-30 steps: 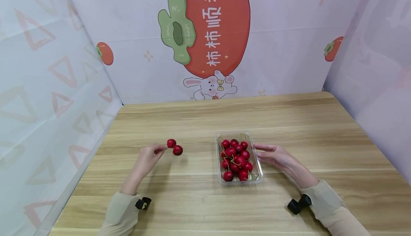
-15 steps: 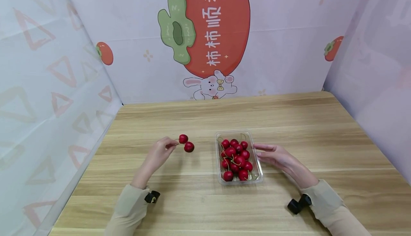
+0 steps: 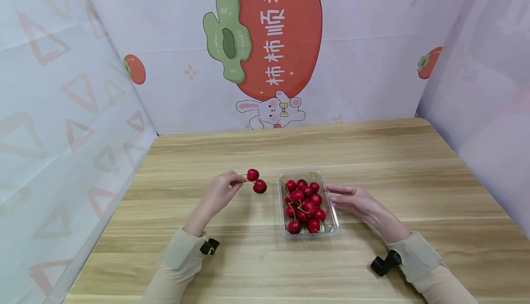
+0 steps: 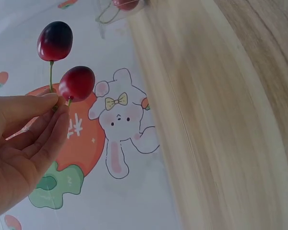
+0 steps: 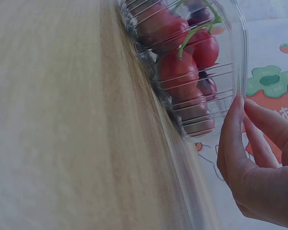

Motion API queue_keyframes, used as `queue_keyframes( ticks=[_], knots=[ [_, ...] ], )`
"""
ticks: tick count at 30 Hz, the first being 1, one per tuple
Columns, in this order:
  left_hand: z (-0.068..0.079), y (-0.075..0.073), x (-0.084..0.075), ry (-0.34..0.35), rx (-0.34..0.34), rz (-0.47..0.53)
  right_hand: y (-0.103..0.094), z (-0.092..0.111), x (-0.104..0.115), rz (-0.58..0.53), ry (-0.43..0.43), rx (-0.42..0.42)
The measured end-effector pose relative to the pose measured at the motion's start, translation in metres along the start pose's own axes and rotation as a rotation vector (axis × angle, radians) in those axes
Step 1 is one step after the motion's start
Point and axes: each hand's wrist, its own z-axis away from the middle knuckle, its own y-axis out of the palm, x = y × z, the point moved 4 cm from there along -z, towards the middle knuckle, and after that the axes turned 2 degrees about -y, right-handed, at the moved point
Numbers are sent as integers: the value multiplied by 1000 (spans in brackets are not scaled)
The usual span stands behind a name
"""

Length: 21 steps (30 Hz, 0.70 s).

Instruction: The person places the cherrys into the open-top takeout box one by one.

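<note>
In the head view my left hand [image 3: 220, 192] is left of a clear plastic box [image 3: 283, 223], holding two dark red cherries above the table. Thumb and fingertips pinch their thin green stems. One cherry [image 4: 55, 41] stands higher than the other cherry [image 4: 77, 84] in the left wrist view. Several red cherries [image 3: 308, 207] with stems lie in the box. At the box's right side, my right hand [image 3: 359, 204] has its fairly straight fingers at the rim. The right wrist view shows those fingertips [image 5: 237, 106] right at the clear rim, with cherries [image 5: 177, 72] behind the ribbed wall.
The box stands on a wood-grain table [image 3: 372, 157]. Behind it hangs a white cloth [image 3: 364, 78] printed with a large persimmon and a rabbit. Another pale cloth [image 3: 74, 166] closes the left side. A black wrist camera [image 3: 386, 263] sits at the right sleeve.
My left hand has moved right and slightly away from me, bringing the two cherries nearer the box. The right hand and the box have stayed in place.
</note>
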Motion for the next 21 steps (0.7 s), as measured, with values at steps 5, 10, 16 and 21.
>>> queue_keyframes(
  ticks=[5, 10, 16, 21],
  knots=[
    [-6, 5, -8, 10, 30, 22, 0, 0, 0, -6, -2, 9],
    [-13, 11, -16, 26, 49, 36, 0, 0, 0, 0, -1, 15],
    [-21, 19, -27, 91, 48, 45, 0, 0, 0, 1, 2, 18],
    [-27, 25, -37, 136, 58, 60, 1, -1, 0, 3, -3, 31]
  ],
)
